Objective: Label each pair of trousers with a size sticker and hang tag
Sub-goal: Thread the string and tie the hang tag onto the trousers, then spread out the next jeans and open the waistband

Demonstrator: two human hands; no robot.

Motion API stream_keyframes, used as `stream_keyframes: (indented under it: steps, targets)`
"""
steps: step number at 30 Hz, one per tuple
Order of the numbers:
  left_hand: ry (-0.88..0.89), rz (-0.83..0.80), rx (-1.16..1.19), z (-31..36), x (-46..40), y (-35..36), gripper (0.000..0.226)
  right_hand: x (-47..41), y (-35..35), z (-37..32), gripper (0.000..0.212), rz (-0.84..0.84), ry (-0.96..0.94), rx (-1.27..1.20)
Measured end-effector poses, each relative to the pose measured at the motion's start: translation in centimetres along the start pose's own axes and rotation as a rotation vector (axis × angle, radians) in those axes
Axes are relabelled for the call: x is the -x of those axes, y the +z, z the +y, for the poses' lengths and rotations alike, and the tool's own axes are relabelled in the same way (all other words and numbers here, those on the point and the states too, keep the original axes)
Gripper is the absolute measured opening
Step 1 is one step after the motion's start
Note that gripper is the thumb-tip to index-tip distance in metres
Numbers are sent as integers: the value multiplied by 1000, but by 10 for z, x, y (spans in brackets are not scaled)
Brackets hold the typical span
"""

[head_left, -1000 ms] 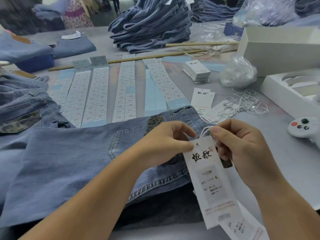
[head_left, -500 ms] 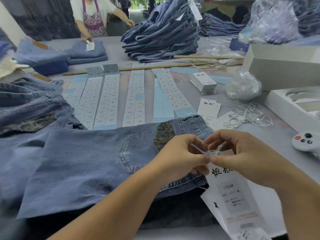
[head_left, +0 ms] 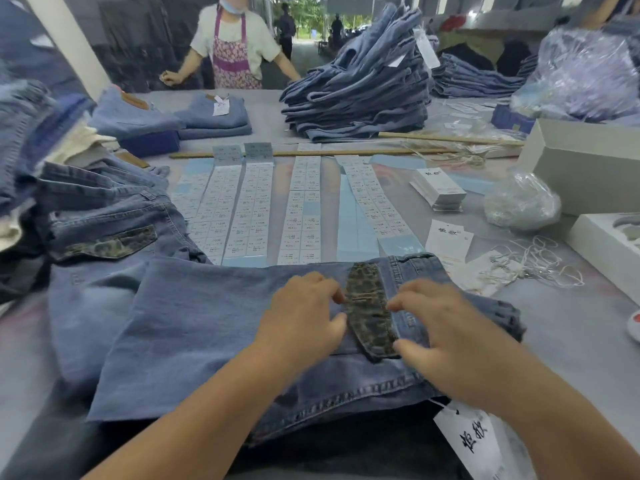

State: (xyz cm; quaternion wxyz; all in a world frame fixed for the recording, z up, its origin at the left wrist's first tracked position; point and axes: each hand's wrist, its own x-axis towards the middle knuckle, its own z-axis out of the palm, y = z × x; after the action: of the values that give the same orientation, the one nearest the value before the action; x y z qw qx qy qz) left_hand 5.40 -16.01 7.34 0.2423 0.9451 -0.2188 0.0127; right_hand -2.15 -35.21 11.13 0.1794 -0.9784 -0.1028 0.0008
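**Pressing folded trousers flat, hang tag trailing off the near right edge**

Resting on the folded trousers at the near centre of the table, both hands lie palm down with fingers loosely bent and nothing clasped in either. The left hand sits just left of the leopard-print pocket flap; the right hand sits just right of it, fingertips touching the denim on either side. The flap's long axis runs near to far between the two hands.

The hang tag hangs off the near right edge of the trousers, below the right wrist, partly hidden by the forearm. It appears tied on already, though the knot itself is not visible. The right hand is clearly the nearer one to it.

No size sticker can be seen on this pair. Judged from that, the sticker step remains. The sticker sheets lie in long strips directly beyond the far edge of the trousers, their long axis also near to far, nearest ends just past the waistband. Either hand reaches them straight ahead; the left has the shorter path to the fuller strips.

Open room: bare table to the right of the trousers up to the loose strings. To the left, another pair of jeans crowds the edge.
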Motion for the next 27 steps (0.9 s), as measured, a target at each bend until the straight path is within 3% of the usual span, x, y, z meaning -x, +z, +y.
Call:
stream_keyframes:
  steps: [2,7,11,14,17,22,24,27]
  targets:
    - [-76,-19,-137,-21,3,-5,27,-10,6,-7,18,-149,-5,98]
    - [-274,-45,-348,-80,17,-23,26,-44,7,-30,23,-342,-15,263]
    - [-355,114,-488,-120,26,-42,25,-76,23,-62,36,-442,-112,216]
    - [-439,249,-513,-151,36,-63,26,-95,40,-96,37,-405,-215,179]
    - [-631,364,-428,-188,54,-85,27,-114,57,-135,37,-368,-325,102]
    - [-1121,165,-142,-252,78,-106,77,-160,90,-200,32,-287,-474,-14]
    - [-1176,204,96,-267,76,-112,95,-186,102,-222,27,-235,-460,-67]
    - [-1180,320,475,-274,64,-117,86,-231,117,-242,29,-181,-342,-32]
